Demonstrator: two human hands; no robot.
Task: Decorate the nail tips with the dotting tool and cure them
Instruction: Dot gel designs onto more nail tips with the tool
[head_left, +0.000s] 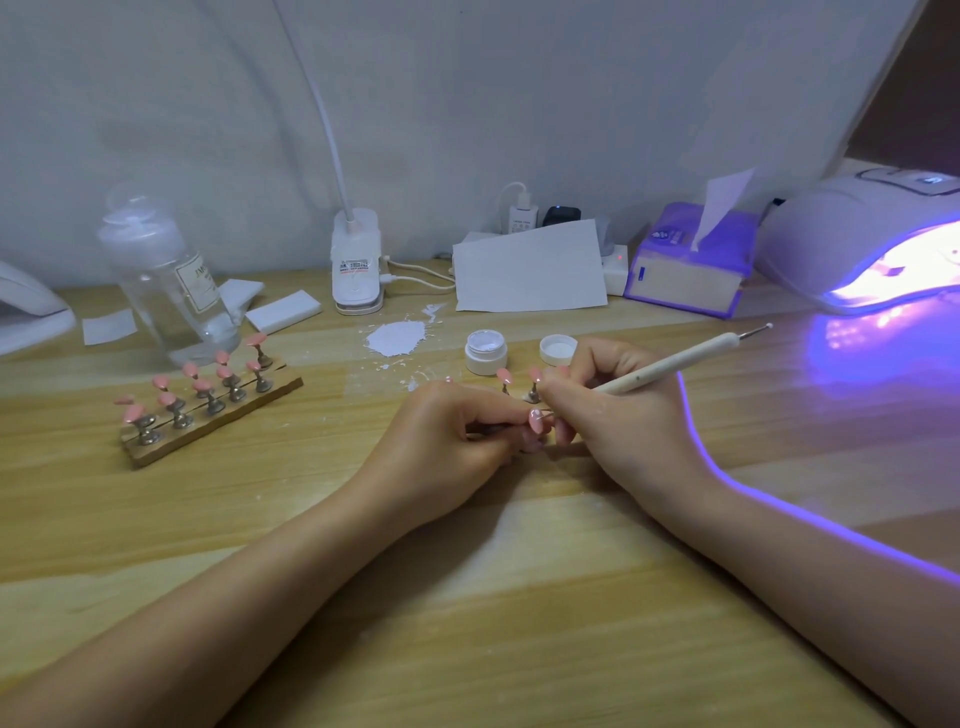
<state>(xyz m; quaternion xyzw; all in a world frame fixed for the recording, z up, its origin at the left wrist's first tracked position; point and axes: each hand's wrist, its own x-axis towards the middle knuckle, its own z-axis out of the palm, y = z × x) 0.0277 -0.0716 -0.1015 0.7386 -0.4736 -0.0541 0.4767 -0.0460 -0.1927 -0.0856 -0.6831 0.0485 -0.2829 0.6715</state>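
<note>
Mid-table, near its centre: left hand curled, pinching a small stand topped by a pink nail tip. Right hand curled round the dotting tool, fine point touching that tip. Just behind: open white jar, its lid. Toward the left edge: wooden rack of pink tips. At the far right corner: curing lamp glowing violet.

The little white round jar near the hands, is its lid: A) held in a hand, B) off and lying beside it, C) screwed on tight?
B: the little white round jar stands open, its white lid lying on the wooden table beside it.
</note>
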